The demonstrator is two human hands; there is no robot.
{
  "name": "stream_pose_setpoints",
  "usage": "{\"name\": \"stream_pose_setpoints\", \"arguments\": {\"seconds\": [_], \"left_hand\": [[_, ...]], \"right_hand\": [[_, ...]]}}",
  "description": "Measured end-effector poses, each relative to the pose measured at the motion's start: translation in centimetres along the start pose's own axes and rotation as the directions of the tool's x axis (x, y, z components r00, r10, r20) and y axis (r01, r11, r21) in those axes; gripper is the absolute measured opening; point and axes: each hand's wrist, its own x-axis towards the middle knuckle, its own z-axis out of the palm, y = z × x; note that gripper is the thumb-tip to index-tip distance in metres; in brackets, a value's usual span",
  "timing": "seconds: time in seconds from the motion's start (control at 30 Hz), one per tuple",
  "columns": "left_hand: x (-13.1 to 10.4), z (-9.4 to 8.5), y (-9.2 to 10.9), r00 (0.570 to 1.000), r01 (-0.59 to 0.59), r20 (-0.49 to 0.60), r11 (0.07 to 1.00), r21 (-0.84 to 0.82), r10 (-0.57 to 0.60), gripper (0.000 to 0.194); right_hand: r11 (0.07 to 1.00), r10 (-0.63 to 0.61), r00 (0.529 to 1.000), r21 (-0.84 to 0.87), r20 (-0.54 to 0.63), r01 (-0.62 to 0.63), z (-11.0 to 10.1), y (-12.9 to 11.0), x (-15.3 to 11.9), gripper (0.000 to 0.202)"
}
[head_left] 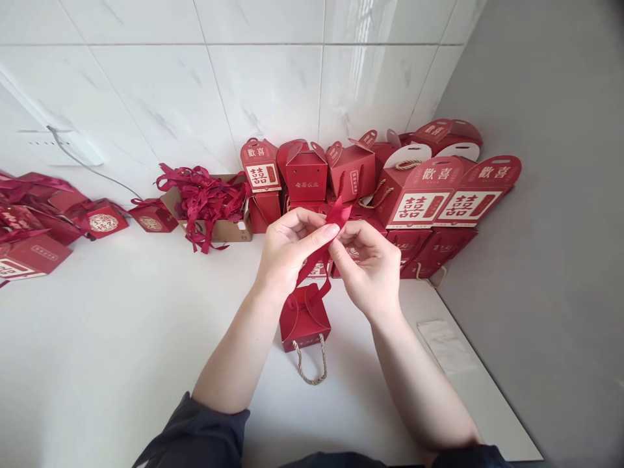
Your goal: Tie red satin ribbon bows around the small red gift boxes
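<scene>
A red ribbon (337, 213) is pinched between the thumbs and fingers of my left hand (298, 244) and my right hand (370, 263), which meet in front of me. From the hands the ribbon runs down to a small red gift box (305, 320) on the white table, where it passes through the top. A twisted rope handle (311, 377) hangs from the near side of this box and lies on the table. Both hands are above and just behind the box. Part of the ribbon between the fingertips is hidden.
Red gift boxes (423, 195) stand stacked along the tiled wall at the back right. Loose ribbons (205, 198) spill from a cardboard box (234, 229). More red boxes (41, 250) sit far left. A white packet (446, 344) lies right, by a grey wall (550, 227).
</scene>
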Motion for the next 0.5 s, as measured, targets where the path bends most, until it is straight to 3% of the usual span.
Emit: {"name": "stream_pose_setpoints", "arguments": {"seconds": [0.23, 0.5], "left_hand": [[0.4, 0.2, -0.1, 1.000, 0.021, 0.013, 1.000, -0.007, -0.021, 0.021], [0.3, -0.1, -0.2, 1.000, 0.027, -0.004, 0.999, 0.044, -0.027, 0.013]], "right_hand": [[1.000, -0.002, 1.000, -0.013, 0.023, 0.002, -0.3, 0.3, 0.5, 0.002], [1.000, 0.023, 0.996, 0.013, 0.086, -0.024, -1.1, 0.1, 0.7, 0.001]]}}
